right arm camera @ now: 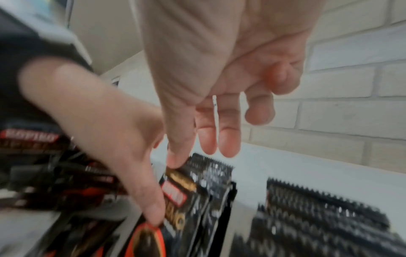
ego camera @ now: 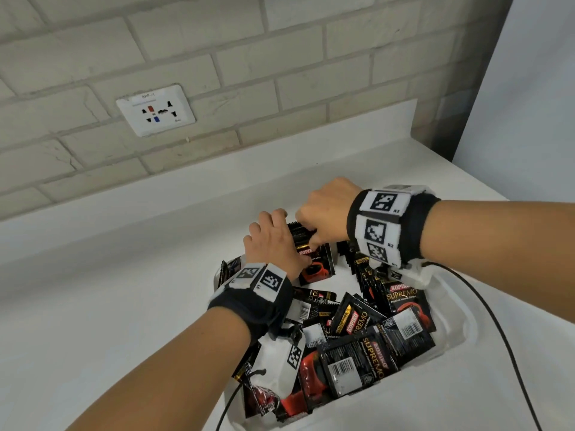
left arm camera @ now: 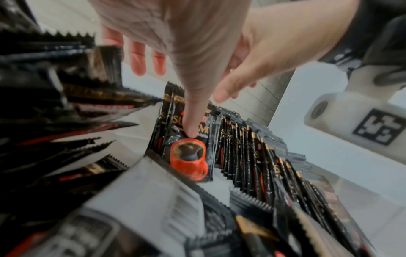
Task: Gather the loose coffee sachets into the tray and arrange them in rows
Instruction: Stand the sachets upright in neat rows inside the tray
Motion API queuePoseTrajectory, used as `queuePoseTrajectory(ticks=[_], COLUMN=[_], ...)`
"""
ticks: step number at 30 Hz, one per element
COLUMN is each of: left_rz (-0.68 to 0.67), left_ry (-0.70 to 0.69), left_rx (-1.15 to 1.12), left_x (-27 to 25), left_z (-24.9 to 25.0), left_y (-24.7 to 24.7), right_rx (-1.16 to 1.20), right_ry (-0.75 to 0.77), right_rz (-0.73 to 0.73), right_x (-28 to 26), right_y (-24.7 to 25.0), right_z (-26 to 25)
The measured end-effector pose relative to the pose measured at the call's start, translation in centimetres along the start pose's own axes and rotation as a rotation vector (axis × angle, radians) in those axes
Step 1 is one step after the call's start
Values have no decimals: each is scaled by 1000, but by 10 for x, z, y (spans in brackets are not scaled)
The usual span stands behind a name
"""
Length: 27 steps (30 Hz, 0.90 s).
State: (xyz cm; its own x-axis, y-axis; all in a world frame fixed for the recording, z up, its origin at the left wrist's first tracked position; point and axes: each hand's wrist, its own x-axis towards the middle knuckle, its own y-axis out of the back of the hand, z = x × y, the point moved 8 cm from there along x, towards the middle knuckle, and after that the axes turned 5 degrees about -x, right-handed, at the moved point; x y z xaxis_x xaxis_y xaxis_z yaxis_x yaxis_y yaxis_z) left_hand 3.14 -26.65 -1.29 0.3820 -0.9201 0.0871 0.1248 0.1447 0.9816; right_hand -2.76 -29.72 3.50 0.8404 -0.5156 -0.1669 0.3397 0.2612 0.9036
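Note:
A white tray [ego camera: 451, 309] on the counter is heaped with loose black coffee sachets [ego camera: 357, 337]. At its far end a small stack of sachets [ego camera: 314, 259] [left arm camera: 189, 156] [right arm camera: 197, 191] stands upright. My left hand [ego camera: 273, 241] [left arm camera: 184, 104] holds the stack, thumb on the front sachet and fingers over the back. My right hand [ego camera: 323, 216] [right arm camera: 195, 154] pinches the stack's top edge, thumb in front and fingers behind. A tidy row of standing sachets [ego camera: 351, 256] [left arm camera: 252, 147] [right arm camera: 318, 217] runs just right of the stack.
The tray sits on a white counter [ego camera: 124, 290] against a brick wall with a socket plate [ego camera: 155, 110]. A black cable [ego camera: 497, 321] trails over the counter right of the tray. A pale wall panel [ego camera: 529, 88] stands at the far right.

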Motion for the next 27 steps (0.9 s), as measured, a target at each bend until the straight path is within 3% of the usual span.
queuePoseTrajectory(ticks=[7,11,15,18,22,27], left_rz=[-35,-53,-71,-285,-639,-746], left_ry=[2,-13,-128,-300,-406,-413], left_rx=[22,-10,-207,-348,-204,5], left_x=[0,-6,-22,-50,-90,-101], left_z=[3,6,12,30,54,72], left_y=[2,17,49,57,21,-25], right_rx=[224,372,550,770,1122,1265], right_ry=[-123,-150,-177,-232,-338,-438], right_rz=[146,138,121,158,294,331], right_x=[-35,-68,-107,-141,-184,-217], right_y=[34,36,25,15,-5,-26], right_z=[35,39,43,47,50,46])
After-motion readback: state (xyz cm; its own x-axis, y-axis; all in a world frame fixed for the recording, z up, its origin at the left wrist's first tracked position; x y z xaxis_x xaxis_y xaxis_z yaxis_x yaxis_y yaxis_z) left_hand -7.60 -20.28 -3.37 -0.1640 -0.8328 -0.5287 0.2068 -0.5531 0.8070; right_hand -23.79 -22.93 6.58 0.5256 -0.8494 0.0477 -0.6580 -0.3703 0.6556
